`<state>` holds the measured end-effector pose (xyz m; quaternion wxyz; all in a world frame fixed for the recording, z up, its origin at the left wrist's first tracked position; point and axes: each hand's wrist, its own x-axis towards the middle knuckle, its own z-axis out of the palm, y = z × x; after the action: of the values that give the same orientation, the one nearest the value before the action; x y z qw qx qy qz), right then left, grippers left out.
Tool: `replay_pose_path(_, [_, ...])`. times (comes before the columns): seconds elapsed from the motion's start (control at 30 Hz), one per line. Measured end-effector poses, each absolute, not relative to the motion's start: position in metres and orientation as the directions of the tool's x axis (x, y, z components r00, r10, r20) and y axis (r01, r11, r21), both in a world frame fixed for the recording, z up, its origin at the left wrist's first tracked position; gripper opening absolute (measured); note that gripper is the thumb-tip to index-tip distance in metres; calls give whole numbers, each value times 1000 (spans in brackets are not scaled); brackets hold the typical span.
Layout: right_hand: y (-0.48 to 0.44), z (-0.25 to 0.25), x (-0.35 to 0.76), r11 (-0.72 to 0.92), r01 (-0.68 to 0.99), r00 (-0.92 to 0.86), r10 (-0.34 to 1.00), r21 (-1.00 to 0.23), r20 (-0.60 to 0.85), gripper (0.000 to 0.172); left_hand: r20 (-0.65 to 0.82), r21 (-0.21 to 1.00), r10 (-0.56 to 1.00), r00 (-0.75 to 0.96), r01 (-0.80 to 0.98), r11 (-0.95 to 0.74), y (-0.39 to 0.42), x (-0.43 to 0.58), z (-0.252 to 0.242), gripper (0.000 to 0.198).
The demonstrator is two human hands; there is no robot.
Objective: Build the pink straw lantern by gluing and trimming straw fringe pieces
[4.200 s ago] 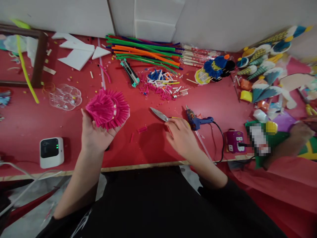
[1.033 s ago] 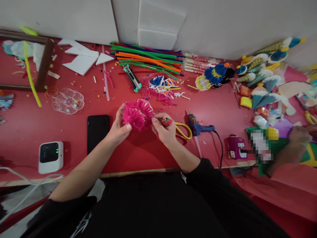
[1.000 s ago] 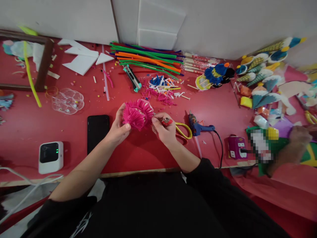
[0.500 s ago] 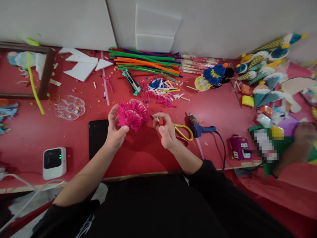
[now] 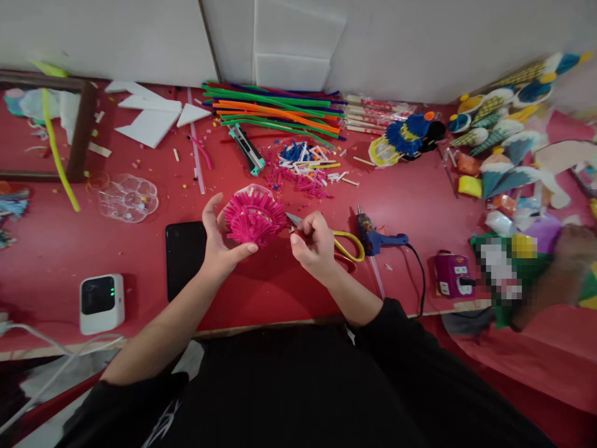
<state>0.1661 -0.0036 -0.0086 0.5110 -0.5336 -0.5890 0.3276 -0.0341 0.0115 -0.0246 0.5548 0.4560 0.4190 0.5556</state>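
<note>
My left hand (image 5: 224,239) is curled around the side of a bright pink, bristly round craft piece (image 5: 254,218), made of many short pink strips in layers. The thumb presses along its near edge. A pale rim shows behind its far side. Just to its right, my right hand (image 5: 314,246) is closed on what look like small scissors (image 5: 293,219). Their silver blades point left, close to the pink strips, and the handle is mostly hidden in my fingers. Large yellow and red looped handles (image 5: 349,246) lie on the table behind my right wrist.
Beyond my hands lie pink, blue and white clippings (image 5: 308,165), a cutter knife (image 5: 247,149) and colored stems (image 5: 280,112). A blue glue gun (image 5: 380,239), corded, sits right, near a purple socket block (image 5: 452,277). A black phone (image 5: 185,261) lies left. Another person's arm (image 5: 555,286) reaches in at right.
The pink piece has turned a little in my left hand, and the thumb lies further along it. The silver blades in my right hand now show more clearly. The whole view has shifted slightly.
</note>
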Motion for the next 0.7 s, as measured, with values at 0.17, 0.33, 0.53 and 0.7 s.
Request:
replay_pose_path(0.17, [-4,-8,166,213,294,65,968,-932,242,30,98,977,992,85,-197,-80,16,-38,-35,104])
replay_pose_path(0.33, [-4,-7,165,242,276,40,964,-930,263,33,37,976,998,56,-218,-24,13,-35,-27,105])
replay_pose_path(0.53, [-4,-9,165,259,263,79,954,-930,288,32,-2,968,1000,10,-249,5,11,-30,-20,102])
replay_pose_path(0.7, [-4,-9,165,256,261,64,957,-931,282,33,-23,966,1000,-7,-257,20,11,-30,-19,103])
